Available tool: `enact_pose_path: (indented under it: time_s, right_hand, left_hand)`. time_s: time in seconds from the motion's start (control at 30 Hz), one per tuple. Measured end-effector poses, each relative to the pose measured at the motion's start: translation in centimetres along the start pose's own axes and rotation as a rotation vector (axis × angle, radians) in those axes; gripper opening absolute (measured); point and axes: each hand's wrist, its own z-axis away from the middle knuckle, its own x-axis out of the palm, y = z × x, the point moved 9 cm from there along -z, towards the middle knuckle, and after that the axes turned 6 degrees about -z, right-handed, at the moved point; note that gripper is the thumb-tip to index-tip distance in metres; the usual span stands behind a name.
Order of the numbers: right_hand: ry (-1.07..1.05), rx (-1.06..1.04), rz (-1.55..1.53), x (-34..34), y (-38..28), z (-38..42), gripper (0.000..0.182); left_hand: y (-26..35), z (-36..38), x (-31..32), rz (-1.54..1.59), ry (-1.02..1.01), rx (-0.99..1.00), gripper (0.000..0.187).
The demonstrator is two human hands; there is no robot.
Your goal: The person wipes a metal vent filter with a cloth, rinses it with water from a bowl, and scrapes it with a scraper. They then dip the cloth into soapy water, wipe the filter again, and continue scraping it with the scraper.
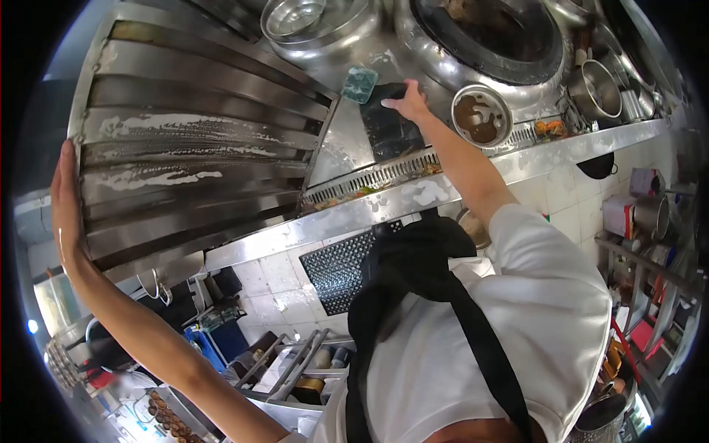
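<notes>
A large metal baffle filter [199, 96] with slanting slats leans across the left of the counter, white foam streaked over its middle. My left hand [66, 203] grips its left edge, with part of the fingers hidden behind the rim. Over the counter, my right hand [410, 102] is open, thumb and a finger apart, above a dark flat patch [391, 136] whose kind I cannot make out. Just left of that hand lies a wet green scouring pad [360, 85]. To the right stands a metal bowl [481, 116] of brown, foamy liquid.
A large wok [491, 37] sits in the stove at the back, beside a round metal pot [314, 26]. Food scraps lie along the slotted drain [391, 173] by the counter's front edge [369, 221]. Pots [597, 92] crowd the right end. Below is a black perforated mat [336, 273].
</notes>
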Motion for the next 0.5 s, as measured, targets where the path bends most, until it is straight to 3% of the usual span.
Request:
enact_pose_path:
  time_s: [0.07, 0.1, 0.2, 0.33, 0.4, 0.43, 0.5]
  right_hand:
    - [-0.243, 0.122, -0.009, 2.3, 1.9, -1.0, 0.071]
    - [-0.335, 0.185, -0.216, 3.3, 2.2, -0.8, 0.055]
    - [-0.186, 0.026, -0.455, 1.6, -0.4, 1.7, 0.041]
    - [-0.200, -0.155, -0.457, 0.5, -8.8, 8.9, 0.034]
    - [-0.096, -0.121, -0.701, 1.1, -11.6, 11.0, 0.038]
    - [-0.111, -0.141, -0.712, 1.4, -14.8, 13.1, 0.038]
    - [-0.120, -0.099, -1.130, 0.7, -24.2, 18.7, 0.039]
  left_hand:
    - [-0.1, -0.1, -0.1, 0.020, 0.016, 0.027, 0.079]
    - [-0.1, -0.3, -0.1, 0.009, 0.005, 0.050, 0.077]
    - [0.3, 0.1, -0.3, 0.008, 0.048, 0.073, 0.071]
    - [1.2, 0.3, 0.1, 0.111, -0.027, 0.188, 0.067]
    - [1.4, 0.0, -0.6, -0.006, 0.010, 0.295, 0.070]
    - [1.2, -0.1, -0.8, -0.032, 0.036, 0.309, 0.073]
    - [1.3, -0.1, -1.1, -0.071, 0.077, 0.340, 0.079]
